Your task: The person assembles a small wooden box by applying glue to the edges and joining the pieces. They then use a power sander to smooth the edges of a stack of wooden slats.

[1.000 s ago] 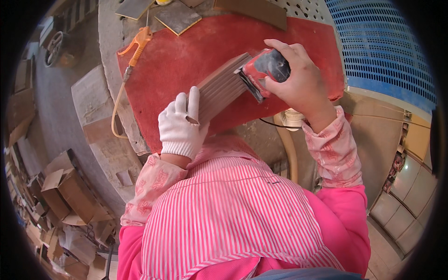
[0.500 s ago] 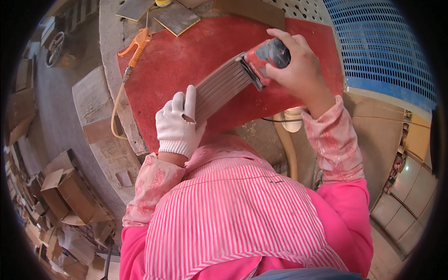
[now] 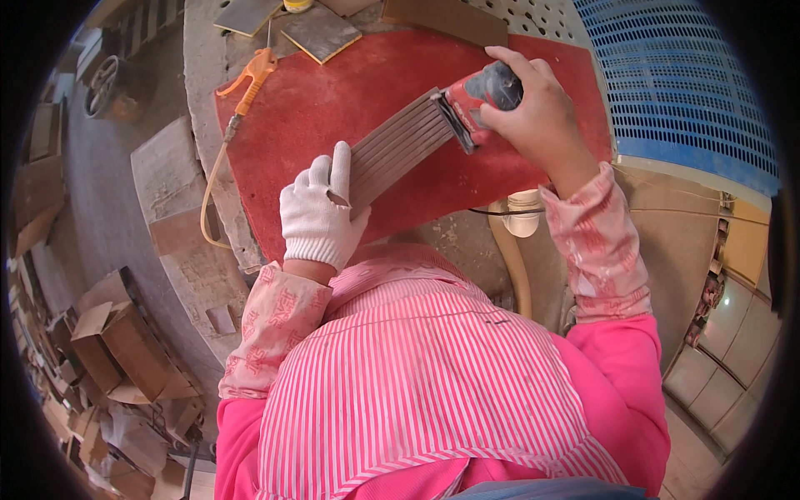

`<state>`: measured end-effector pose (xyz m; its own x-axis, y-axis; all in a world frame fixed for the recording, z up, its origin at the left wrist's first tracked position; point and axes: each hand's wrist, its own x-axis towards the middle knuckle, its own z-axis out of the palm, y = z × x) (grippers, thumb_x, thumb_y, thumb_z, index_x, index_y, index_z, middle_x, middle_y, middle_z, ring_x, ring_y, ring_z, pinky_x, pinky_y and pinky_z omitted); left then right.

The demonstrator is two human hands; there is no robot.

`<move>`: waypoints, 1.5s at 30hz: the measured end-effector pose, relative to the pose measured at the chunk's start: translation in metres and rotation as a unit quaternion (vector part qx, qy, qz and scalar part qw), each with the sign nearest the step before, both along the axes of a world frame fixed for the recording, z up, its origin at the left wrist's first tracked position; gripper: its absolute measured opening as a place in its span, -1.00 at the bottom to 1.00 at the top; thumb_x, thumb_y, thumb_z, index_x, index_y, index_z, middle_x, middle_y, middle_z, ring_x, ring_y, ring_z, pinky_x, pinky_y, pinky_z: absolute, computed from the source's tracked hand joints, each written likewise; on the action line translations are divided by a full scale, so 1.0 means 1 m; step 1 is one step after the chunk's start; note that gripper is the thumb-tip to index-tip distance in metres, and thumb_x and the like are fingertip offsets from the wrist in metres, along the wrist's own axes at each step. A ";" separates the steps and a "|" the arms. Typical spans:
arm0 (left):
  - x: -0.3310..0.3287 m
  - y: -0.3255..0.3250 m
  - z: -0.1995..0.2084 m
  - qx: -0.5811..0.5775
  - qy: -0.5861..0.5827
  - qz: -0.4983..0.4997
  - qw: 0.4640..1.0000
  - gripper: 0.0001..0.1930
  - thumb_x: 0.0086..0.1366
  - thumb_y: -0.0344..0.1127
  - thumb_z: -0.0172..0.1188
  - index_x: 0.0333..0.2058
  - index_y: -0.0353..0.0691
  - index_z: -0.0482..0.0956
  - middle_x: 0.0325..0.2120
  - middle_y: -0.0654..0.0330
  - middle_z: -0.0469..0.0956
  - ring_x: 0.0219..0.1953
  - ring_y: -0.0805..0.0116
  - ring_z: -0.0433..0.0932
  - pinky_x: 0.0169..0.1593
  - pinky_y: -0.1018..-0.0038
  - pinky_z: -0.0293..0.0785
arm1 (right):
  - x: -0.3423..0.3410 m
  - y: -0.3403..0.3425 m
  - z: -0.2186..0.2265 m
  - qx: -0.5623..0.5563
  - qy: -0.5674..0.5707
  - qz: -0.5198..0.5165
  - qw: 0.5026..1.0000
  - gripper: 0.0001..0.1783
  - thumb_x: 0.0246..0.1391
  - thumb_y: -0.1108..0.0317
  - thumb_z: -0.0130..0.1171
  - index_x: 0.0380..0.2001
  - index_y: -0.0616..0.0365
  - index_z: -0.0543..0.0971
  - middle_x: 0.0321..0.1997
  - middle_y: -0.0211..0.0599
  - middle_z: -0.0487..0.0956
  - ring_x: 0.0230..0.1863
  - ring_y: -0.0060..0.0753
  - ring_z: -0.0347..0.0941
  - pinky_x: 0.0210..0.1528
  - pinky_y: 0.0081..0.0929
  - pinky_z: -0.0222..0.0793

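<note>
A long brown-grey panel with lengthwise grooves (image 3: 398, 148) lies slantwise above a red mat (image 3: 300, 96). My left hand (image 3: 318, 207), in a white knitted glove with a hole in it, grips the near left end of the panel; the thumb is mostly hidden. Bare, my right hand (image 3: 540, 110) wraps round a red and black electric sander (image 3: 468, 107). The sander's dark flat pad sits at the far right end of the panel, touching or very close to it.
An orange air blow gun (image 3: 252, 79) with a pale hose lies at the mat's left edge. Flat tile pieces (image 3: 321, 33) and a brown board (image 3: 446, 18) line the back. Blue perforated crates (image 3: 679, 92) stand right; cardboard boxes (image 3: 133, 346) lie on the floor at left.
The sander has shifted slightly right, out toward the panel's far end, and its pad has turned a little. My left hand keeps its grip on the panel.
</note>
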<state>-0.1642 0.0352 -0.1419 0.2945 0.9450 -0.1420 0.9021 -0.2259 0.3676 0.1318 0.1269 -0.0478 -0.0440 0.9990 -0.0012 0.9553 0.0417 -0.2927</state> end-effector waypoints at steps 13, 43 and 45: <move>0.000 -0.002 0.002 -0.009 -0.009 0.004 1.000 0.07 0.05 -0.10 0.60 0.48 -0.23 0.24 0.20 0.01 0.54 0.15 -0.04 0.58 0.13 0.07 0.50 | 0.027 0.019 -0.002 0.057 -0.037 -0.023 0.997 -0.13 -0.18 0.13 0.51 0.34 -0.25 0.56 0.03 0.00 0.58 0.05 0.12 0.63 0.15 -0.08 0.59; -0.022 -0.021 -0.013 0.003 -0.054 0.060 0.997 0.06 0.03 -0.08 0.62 0.46 -0.18 0.24 0.18 -0.01 0.54 0.17 -0.09 0.53 0.19 0.04 0.49 | -0.043 -0.022 -0.005 0.012 0.005 0.081 0.997 -0.16 -0.13 0.13 0.52 0.32 -0.18 0.54 0.06 0.03 0.54 0.07 0.14 0.61 0.15 -0.06 0.60; -0.031 -0.028 -0.020 0.049 -0.094 0.053 0.993 0.08 0.00 -0.16 0.64 0.47 -0.17 0.23 0.18 -0.02 0.54 0.16 -0.09 0.54 0.22 0.06 0.49 | -0.022 -0.006 -0.003 0.018 -0.014 0.039 0.999 -0.15 -0.15 0.11 0.53 0.31 -0.16 0.54 0.07 0.05 0.55 0.08 0.13 0.60 0.18 -0.08 0.57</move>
